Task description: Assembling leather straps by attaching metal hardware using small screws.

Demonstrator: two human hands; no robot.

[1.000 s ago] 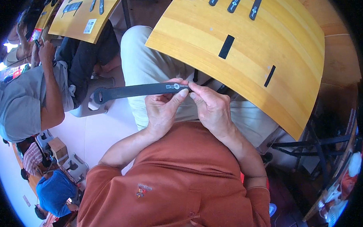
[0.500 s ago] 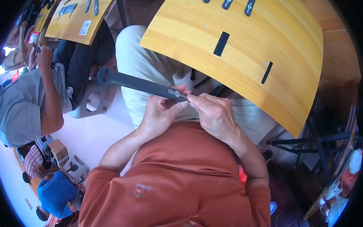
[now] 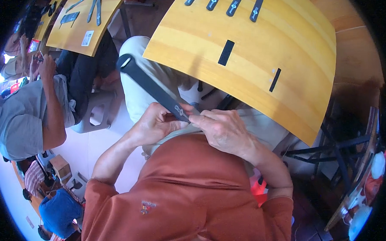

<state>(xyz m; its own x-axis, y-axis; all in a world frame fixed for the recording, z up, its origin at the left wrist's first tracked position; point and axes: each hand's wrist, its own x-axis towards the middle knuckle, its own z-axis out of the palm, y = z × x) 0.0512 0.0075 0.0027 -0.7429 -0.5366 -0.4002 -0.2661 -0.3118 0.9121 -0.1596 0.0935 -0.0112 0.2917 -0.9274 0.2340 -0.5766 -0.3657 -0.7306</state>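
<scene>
A long black hook-and-loop strap [image 3: 151, 86] with a slotted, rounded far end slants up and left from my hands, above my lap. Its near end, with a pale printed mark, is pinched between the fingers and thumb of my left hand [image 3: 152, 125]. The fingers of my right hand [image 3: 222, 129] close on the tip of that same end, which they partly hide. On the yellow wooden table [image 3: 190, 42] ahead, several similar straps [image 3: 236, 3] lie side by side at the far edge. Nearer lie a short black strip [image 3: 226, 52] and a thinner one [image 3: 275, 80].
Another wooden table [image 3: 75, 41] at the upper left bears more dark strips. Beside it a person in a grey shirt [image 3: 18, 120] sits near a grey stool [image 3: 97, 115]. A cardboard box [image 3: 60, 166] and a person in blue [image 3: 62, 212] are at lower left. Dark metal legs [image 3: 338, 149] stand right.
The strap's slotted end has swung up and slightly right, so the strap slants more steeply. Both hands have shifted a little left and down, still gripping the near end.
</scene>
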